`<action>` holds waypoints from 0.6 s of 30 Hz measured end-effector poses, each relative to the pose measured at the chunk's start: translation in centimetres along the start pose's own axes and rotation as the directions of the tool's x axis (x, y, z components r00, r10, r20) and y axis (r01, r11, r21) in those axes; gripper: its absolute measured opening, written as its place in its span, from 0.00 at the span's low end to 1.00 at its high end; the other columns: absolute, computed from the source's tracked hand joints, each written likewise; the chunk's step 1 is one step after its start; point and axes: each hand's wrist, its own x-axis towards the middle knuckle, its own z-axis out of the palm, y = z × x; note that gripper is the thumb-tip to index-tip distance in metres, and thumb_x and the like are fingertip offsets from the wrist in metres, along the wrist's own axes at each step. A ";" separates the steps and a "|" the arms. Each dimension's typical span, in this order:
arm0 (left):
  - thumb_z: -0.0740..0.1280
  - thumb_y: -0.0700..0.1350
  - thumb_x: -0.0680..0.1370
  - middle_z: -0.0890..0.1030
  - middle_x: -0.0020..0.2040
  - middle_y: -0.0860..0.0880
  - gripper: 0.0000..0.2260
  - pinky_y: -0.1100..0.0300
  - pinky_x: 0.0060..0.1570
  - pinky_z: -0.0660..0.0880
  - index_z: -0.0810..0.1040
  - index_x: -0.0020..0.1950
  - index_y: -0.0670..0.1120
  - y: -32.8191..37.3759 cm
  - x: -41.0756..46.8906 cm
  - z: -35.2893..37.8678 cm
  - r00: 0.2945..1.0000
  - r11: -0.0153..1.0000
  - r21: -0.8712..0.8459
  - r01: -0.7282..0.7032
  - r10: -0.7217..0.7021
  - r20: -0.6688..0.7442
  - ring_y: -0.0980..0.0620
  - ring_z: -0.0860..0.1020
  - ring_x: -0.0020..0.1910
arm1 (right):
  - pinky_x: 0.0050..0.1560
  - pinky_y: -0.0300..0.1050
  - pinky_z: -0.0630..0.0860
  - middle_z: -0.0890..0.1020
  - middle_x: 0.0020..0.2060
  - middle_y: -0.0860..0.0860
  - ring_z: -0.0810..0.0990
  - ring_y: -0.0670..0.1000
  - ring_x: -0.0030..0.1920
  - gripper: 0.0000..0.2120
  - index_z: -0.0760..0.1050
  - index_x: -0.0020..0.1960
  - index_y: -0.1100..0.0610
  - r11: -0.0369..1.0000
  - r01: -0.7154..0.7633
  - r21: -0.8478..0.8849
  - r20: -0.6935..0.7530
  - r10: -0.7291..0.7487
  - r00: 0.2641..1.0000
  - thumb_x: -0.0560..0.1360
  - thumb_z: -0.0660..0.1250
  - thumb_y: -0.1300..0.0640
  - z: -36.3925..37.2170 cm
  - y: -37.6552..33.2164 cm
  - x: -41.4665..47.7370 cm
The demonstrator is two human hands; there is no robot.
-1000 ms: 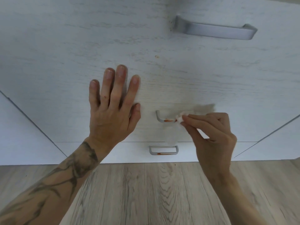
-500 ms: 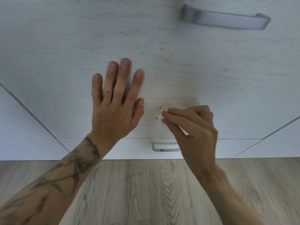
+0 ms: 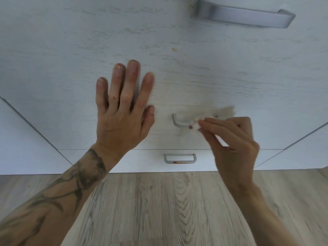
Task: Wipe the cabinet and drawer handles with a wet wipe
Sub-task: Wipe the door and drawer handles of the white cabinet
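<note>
Left hand (image 3: 122, 110): laid flat, palm down, against the pale wood-grain drawer front (image 3: 230, 68), to the left of the middle drawer handle (image 3: 179, 122). Its fingers (image 3: 132, 80) are straight and slightly apart and hold nothing. The forearm carries a dark tattoo.

Right hand (image 3: 232, 139): its fingers (image 3: 216, 123) are curled and pinched together on a white wet wipe (image 3: 196, 124). The wipe is pressed against the right part of the middle drawer handle. A small red mark shows at the wipe's lower left edge, where it meets the bar. The left end of the handle is uncovered. The right end is hidden by the wipe and the hand. The area just above the hand is blurred.

Lower drawer handle (image 3: 179, 158): on the narrow drawer front below, untouched, with an orange smear (image 3: 179, 162) along its lower bar.

Upper drawer handle (image 3: 248, 16): a grey bar at the top right, well apart from both hands.

A small brownish speck (image 3: 174, 49) sits on the drawer front above the hands. Wood-look floor (image 3: 168, 210) lies below the cabinet.
</note>
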 end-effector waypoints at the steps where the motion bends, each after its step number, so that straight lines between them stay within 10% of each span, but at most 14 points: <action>1: 0.57 0.53 0.85 0.46 0.84 0.41 0.33 0.43 0.83 0.40 0.44 0.86 0.46 0.0 0.0 0.0 1.000 1.000 0.005 -0.001 0.001 0.001 0.45 0.38 0.84 | 0.48 0.51 0.78 0.86 0.51 0.45 0.80 0.57 0.48 0.08 0.87 0.54 0.56 0.999 -0.033 -0.009 -0.024 0.033 0.999 0.76 0.78 0.61 -0.6 0.3 -0.2; 18: 0.57 0.53 0.85 0.50 0.81 0.38 0.34 0.42 0.82 0.41 0.45 0.86 0.45 0.0 0.1 -0.1 1.000 1.000 0.018 -0.003 0.003 0.002 0.44 0.38 0.84 | 0.55 0.44 0.78 0.88 0.52 0.50 0.82 0.51 0.49 0.07 0.88 0.55 0.59 0.999 0.027 0.035 0.004 -0.027 1.000 0.77 0.77 0.63 2.6 -2.1 -0.1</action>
